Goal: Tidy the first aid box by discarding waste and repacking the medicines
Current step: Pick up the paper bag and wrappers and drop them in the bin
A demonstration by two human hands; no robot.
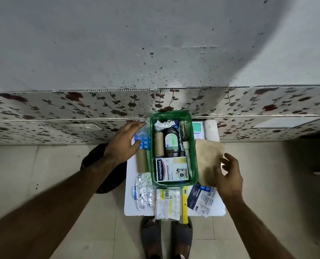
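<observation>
A green first aid box (193,165) stands on a white foam board (131,202). Inside it lie a Hansaplast carton (171,170), a dark bottle (171,141), a tan bandage roll (158,143), crumpled foil (164,125) and a thin dropper-like item (184,139). My left hand (123,141) rests left of the box, fingers spread over a blue blister strip (144,144). To the right of the box, my right hand (228,176) grips the edge of a tan paper pouch (207,157).
On the board also lie a second tan roll (142,160), silver blister strips (143,191), a clear medicine packet (167,201), a yellow strip (184,204), a dark sachet (201,198) and a white-green carton (198,129). A dark bag (92,157) sits left. My sandalled feet (166,238) stand below.
</observation>
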